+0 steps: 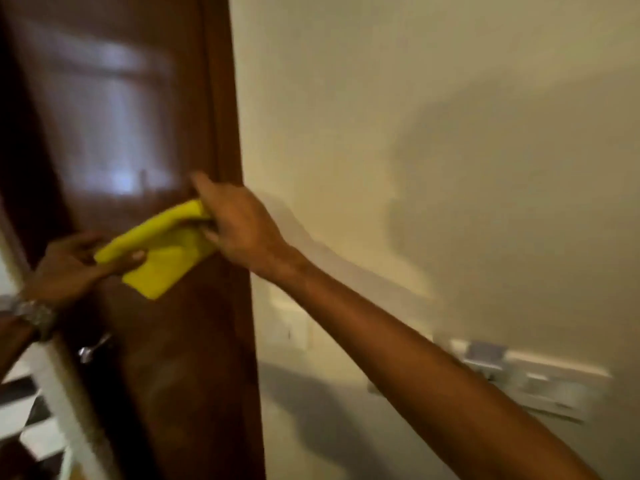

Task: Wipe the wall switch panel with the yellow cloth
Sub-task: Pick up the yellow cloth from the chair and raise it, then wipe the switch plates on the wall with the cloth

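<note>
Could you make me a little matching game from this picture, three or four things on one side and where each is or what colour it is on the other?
Things:
1. yellow cloth
2. door
3. switch panel
4. wristwatch

Descriptions:
A. dark brown, glossy
B. low on the cream wall, at right
C. held by both hands
D. on the left wrist

Pairs: 1-C, 2-A, 3-B, 4-D
</note>
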`<state>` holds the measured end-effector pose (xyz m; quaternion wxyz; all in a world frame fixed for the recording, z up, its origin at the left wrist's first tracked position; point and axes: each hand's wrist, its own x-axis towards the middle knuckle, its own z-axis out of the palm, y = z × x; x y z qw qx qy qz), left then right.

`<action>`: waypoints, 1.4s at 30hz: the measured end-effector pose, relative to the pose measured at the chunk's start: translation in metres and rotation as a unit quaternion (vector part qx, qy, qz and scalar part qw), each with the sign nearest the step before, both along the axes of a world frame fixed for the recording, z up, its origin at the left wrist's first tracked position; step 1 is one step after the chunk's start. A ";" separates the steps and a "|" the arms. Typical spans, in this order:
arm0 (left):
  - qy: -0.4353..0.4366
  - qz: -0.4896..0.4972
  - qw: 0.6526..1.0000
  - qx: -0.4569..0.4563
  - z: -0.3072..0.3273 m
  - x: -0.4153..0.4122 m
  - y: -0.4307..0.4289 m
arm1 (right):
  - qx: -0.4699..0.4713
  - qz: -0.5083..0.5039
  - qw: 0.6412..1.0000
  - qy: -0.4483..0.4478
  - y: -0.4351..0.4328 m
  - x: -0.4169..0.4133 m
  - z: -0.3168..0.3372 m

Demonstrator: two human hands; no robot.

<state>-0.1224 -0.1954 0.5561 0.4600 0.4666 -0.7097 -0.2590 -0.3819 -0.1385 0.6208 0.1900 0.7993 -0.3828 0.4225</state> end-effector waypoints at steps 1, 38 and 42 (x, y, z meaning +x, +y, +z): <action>0.025 -0.036 0.998 -0.033 0.042 -0.023 0.008 | -0.018 0.003 0.998 -0.063 0.019 -0.016 0.035; -0.114 0.111 0.765 -0.624 0.041 -0.464 0.087 | -0.051 -0.481 0.859 -0.165 0.170 -0.278 -0.344; -0.111 0.104 0.767 -0.623 0.042 -0.462 0.089 | -0.021 -0.520 0.853 -0.027 0.181 -0.287 -0.381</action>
